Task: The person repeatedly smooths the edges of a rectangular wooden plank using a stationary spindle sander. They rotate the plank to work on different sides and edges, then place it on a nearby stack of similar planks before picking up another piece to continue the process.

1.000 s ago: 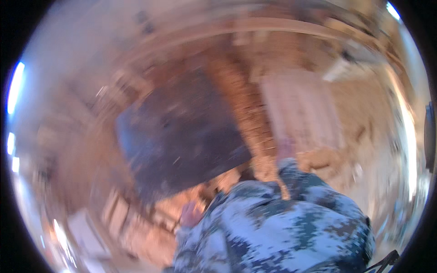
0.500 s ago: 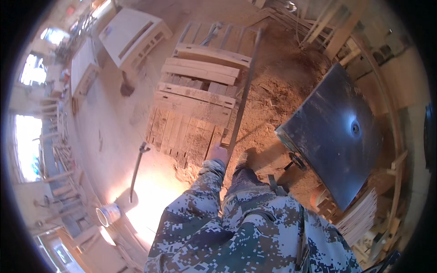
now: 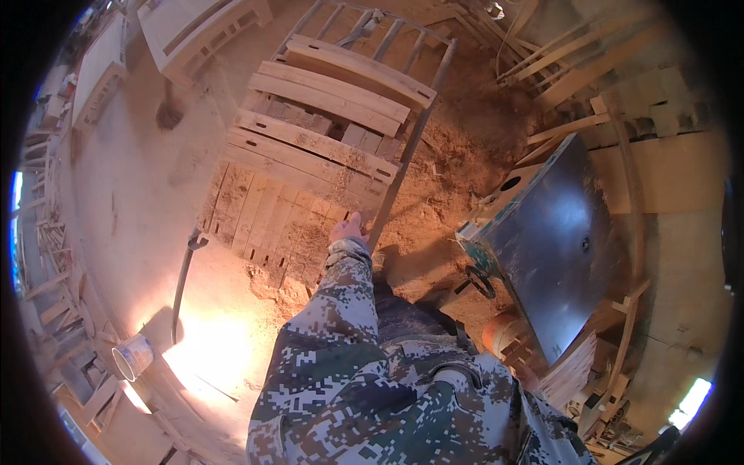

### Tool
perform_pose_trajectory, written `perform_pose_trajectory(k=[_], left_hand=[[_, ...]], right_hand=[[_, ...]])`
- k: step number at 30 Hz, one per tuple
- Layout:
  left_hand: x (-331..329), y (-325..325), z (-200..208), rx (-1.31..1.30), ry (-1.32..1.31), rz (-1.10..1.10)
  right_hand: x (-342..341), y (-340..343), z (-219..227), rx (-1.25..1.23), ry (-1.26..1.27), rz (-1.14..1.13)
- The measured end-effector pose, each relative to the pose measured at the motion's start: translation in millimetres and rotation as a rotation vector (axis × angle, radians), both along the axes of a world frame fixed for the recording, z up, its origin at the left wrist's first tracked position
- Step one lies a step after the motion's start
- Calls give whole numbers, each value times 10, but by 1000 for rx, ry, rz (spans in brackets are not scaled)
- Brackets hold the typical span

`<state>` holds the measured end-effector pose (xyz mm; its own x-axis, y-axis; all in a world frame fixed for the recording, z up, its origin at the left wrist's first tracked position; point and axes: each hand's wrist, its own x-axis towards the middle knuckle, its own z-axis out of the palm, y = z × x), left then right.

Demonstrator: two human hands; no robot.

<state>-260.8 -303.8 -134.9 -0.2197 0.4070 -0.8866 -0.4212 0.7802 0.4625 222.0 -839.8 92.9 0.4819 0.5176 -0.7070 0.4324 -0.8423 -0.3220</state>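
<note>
I find my left hand [image 3: 349, 228], the nearer one, at the near right corner of the stacked boards [image 3: 310, 166], which lie toward eleven o'clock, top pieces running roughly ten to four, its grasp unconfirmable.

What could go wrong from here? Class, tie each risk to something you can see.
The planks look loosely stacked across the metal frame and might shift; the left hand, close to the frame's edge, could get pinched.
Sawdust-like debris lies beside the frame, so footing there may be slippery.
The handwheel sticks out from the dark-topped machine toward the person's right side and could snag the camouflage clothing.
</note>
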Motion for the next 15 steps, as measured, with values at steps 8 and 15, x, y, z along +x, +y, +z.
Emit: perform_pose_trajectory(k=[8,15], left_hand=[[-727,-574,-100,-172,747,-1490],[-818,-19,99,-92,415,155]], right_hand=[[-380,27,-9,-108,-135,96],[-584,420,69,-132,-155,127]])
